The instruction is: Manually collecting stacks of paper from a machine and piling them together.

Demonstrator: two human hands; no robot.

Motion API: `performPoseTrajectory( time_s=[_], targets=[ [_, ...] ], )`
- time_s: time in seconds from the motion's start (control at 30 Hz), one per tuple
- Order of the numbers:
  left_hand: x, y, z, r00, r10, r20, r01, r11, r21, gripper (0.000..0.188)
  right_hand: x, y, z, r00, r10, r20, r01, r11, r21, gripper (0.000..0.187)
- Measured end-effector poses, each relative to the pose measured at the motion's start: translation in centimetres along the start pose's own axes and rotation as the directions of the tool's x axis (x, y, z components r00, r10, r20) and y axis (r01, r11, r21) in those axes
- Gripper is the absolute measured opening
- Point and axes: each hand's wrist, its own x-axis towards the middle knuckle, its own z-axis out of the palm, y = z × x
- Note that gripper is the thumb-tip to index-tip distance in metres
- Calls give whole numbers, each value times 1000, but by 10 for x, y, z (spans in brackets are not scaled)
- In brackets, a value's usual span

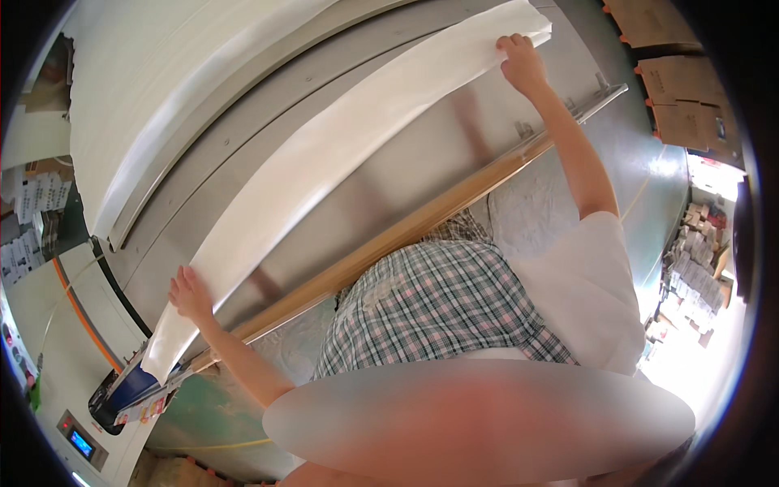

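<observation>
A long, layered strip of white fabric runs slantwise over the grey metal table, from the lower left to the upper right. On its near edge, close to the left end, lies my left hand, its fingers stretched out over the cloth. Far to the right, my right hand has its bent fingers closed on the near edge by the other end. The strip's left tip extends past my left hand. Whether the strip rests fully on the table or is slightly raised, I cannot tell.
Behind the table lies a wide white cloth along a metal bar. A wooden rail edges the near side, against my checked apron. A lit control panel is at lower left. Cardboard boxes stand at right.
</observation>
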Motion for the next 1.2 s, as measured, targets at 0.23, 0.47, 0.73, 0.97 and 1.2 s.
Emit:
performPoseTrajectory(
  time_s=[0.23,0.47,0.73,0.97,1.2],
  targets=[
    [-21,91,3,998,-28,55,25,998,52,55,34,84,-5,967,138,-216,-107,983,151,26],
    [-25,94,4,996,-76,46,74,996,56,55,76,151,40,897,113,-428,-104,994,45,21],
    [-36,113,2,995,-50,86,47,998,35,57,99,206,31,952,244,-186,-212,961,177,17],
    [-35,113,8,989,-99,111,91,993,79,54,124,181,113,987,-160,-8,160,985,58,32],
    [-31,86,7,999,-7,48,-4,979,205,45,146,202,115,925,-91,369,-123,848,516,45]
  ],
)
